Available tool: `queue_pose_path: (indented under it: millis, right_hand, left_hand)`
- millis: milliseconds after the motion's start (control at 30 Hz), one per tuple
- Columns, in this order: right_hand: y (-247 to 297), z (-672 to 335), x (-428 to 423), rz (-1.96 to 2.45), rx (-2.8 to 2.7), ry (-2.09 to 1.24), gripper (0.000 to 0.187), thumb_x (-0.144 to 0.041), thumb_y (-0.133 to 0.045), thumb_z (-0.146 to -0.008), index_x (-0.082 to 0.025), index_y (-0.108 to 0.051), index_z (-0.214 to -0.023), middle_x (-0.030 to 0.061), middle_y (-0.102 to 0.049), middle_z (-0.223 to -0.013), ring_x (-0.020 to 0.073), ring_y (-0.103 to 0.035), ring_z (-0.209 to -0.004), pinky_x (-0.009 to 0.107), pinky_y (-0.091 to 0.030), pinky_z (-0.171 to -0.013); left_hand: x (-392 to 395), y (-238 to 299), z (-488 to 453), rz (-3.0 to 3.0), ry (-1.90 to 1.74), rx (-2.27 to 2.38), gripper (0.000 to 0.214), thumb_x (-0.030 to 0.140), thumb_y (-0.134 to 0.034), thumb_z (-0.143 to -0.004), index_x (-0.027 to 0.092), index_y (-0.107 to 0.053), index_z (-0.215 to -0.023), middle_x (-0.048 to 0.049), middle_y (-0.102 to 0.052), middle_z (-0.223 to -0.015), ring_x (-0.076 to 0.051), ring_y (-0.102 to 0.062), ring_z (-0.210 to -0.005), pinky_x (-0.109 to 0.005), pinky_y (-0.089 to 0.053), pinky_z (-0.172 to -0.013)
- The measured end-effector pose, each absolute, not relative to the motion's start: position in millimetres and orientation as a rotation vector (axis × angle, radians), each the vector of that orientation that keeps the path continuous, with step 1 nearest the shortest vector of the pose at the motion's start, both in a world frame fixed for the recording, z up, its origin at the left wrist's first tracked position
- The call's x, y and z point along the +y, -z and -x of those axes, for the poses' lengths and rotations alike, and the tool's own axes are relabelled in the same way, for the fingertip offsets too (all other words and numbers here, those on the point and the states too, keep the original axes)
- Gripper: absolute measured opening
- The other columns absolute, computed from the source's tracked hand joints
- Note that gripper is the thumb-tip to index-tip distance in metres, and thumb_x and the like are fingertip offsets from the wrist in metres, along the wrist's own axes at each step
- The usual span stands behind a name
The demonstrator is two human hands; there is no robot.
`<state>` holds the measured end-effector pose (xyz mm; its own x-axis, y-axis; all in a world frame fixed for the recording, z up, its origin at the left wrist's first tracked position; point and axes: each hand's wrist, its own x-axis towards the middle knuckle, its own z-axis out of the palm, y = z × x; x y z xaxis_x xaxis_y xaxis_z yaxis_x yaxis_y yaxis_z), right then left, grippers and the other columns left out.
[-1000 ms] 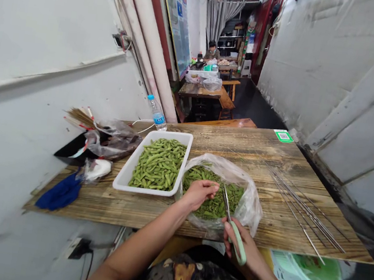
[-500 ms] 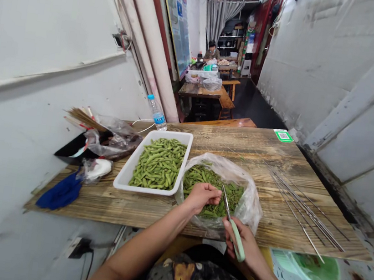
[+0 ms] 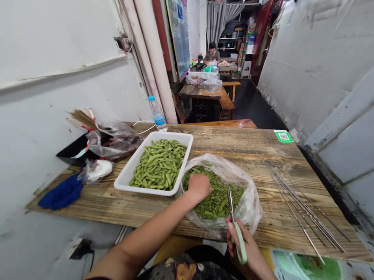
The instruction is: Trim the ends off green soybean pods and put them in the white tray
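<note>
My left hand (image 3: 199,187) is over the open clear plastic bag (image 3: 251,199), down at the green pods (image 3: 215,199) inside. Its fingers point downward and are hidden behind the back of the hand, so I cannot tell what they hold. My right hand (image 3: 243,239) grips scissors (image 3: 238,241) by their pale green handles. The metal blades point up and away over the right part of the bag; they look nearly closed. Left of the bag, touching or almost touching it, stands a white plastic tray (image 3: 121,179) heaped with edamame pods (image 3: 159,164).
Several metal skewers (image 3: 305,210) lie on the wooden table (image 3: 95,206) at right. Leftward are a blue cloth (image 3: 61,192), a black container (image 3: 76,146) with thin sticks, and plastic bags. A water bottle (image 3: 158,115) stands behind the tray. A person (image 3: 212,52) sits far back.
My left hand has moved left and down from near the scissor tips into the pods in the bag. The scissors have shifted slightly right, still in my right hand.
</note>
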<state>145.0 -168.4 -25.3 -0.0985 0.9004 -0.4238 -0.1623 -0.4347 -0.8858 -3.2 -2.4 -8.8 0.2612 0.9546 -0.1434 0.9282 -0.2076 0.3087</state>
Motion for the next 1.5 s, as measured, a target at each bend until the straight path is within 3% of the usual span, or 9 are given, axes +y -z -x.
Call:
queue_pose_path:
  millis: [100,267,400,600,867,1100,1300,1500]
  right_hand:
    - [28.3,-146.0,-168.8,1.354,-0.87,-1.652,0.045,-0.059,-0.057,-0.077,-0.024,-0.052,-0.104,-0.0077,-0.041,-0.059,0.0077,-0.037,-0.046,0.019,-0.032,-0.039]
    - [33.4,-148.9,-168.4,1.38,-0.934,-1.642,0.046,-0.062,-0.057,-0.076,-0.023,-0.053,-0.1,-0.0081,-0.04,-0.058,0.0069,-0.035,-0.043,0.018,-0.031,-0.038]
    - [34.8,-150.1,-167.0,1.42,-1.01,-1.611,0.049,-0.063,-0.056,-0.075,-0.022,-0.052,-0.1,-0.0081,-0.041,-0.059,0.0065,-0.036,-0.042,0.019,-0.032,-0.037]
    - [31.0,-150.2,-165.4,1.415,-1.031,-1.627,0.047,-0.062,-0.056,-0.076,-0.021,-0.053,-0.099,-0.0086,-0.04,-0.056,0.0064,-0.036,-0.041,0.018,-0.03,-0.037]
    - [34.8,-150.5,-164.7,1.415,-0.967,-1.679,0.047,-0.064,-0.062,-0.069,-0.021,-0.052,-0.086,-0.0124,-0.028,-0.044,0.0051,-0.024,-0.033,0.018,-0.025,-0.031]
    - [26.0,-148.0,-172.5,1.308,-0.842,-1.67,0.046,-0.059,-0.055,-0.079,-0.023,-0.05,-0.107,-0.0047,-0.05,-0.066,0.0106,-0.048,-0.053,0.022,-0.042,-0.047]
    - [15.4,-146.6,-172.7,1.261,-0.876,-1.717,0.044,-0.058,-0.052,-0.082,-0.022,-0.051,-0.107,-0.0033,-0.05,-0.071,0.0115,-0.048,-0.054,0.025,-0.042,-0.049]
    - [14.1,-145.2,-173.3,1.269,-0.859,-1.713,0.041,-0.057,-0.052,-0.082,-0.023,-0.051,-0.105,-0.0036,-0.05,-0.071,0.0116,-0.048,-0.054,0.025,-0.041,-0.049]
  left_hand:
    - [-1.9,10.6,-3.2,-2.302,-0.005,1.77,0.019,0.028,-0.068,-0.067,0.01,-0.069,-0.074,-0.0204,-0.068,-0.088,-0.03,-0.061,-0.092,-0.041,-0.039,-0.087]
    - [-3.4,11.2,3.2,-2.08,-0.298,1.514,0.012,0.018,-0.063,-0.064,0.014,-0.068,-0.074,-0.0072,-0.069,-0.076,-0.019,-0.062,-0.074,-0.029,-0.043,-0.072]
    - [-12.5,11.0,10.0,-1.652,-0.376,1.172,0.017,0.021,-0.067,-0.061,0.012,-0.067,-0.075,-0.0014,-0.064,-0.064,-0.012,-0.055,-0.059,-0.022,-0.04,-0.057]
    - [-20.0,3.2,13.4,-1.438,-0.407,1.054,0.021,0.025,-0.071,-0.057,0.011,-0.069,-0.072,-0.0007,-0.064,-0.061,-0.01,-0.053,-0.057,-0.022,-0.041,-0.06]
    - [-19.5,2.3,15.4,-1.468,-0.296,1.046,0.03,0.03,-0.077,-0.053,0.012,-0.071,-0.075,0.0015,-0.063,-0.059,-0.011,-0.052,-0.057,-0.023,-0.037,-0.059]
    - [-22.6,0.1,10.9,-0.945,-0.487,0.893,0.04,0.032,-0.083,-0.05,0.012,-0.061,-0.076,0.0008,-0.063,-0.066,-0.005,-0.048,-0.051,-0.019,-0.028,-0.049]
    - [-28.0,3.0,5.6,-0.669,-0.602,0.878,0.038,0.024,-0.084,-0.05,0.013,-0.059,-0.077,0.0052,-0.053,-0.057,-0.005,-0.05,-0.049,-0.017,-0.028,-0.046]
    - [-36.5,-2.4,-0.4,-0.694,-0.637,0.894,0.02,0.021,-0.072,-0.063,0.011,-0.056,-0.067,-0.0057,-0.066,-0.071,-0.004,-0.048,-0.047,-0.017,-0.025,-0.042]
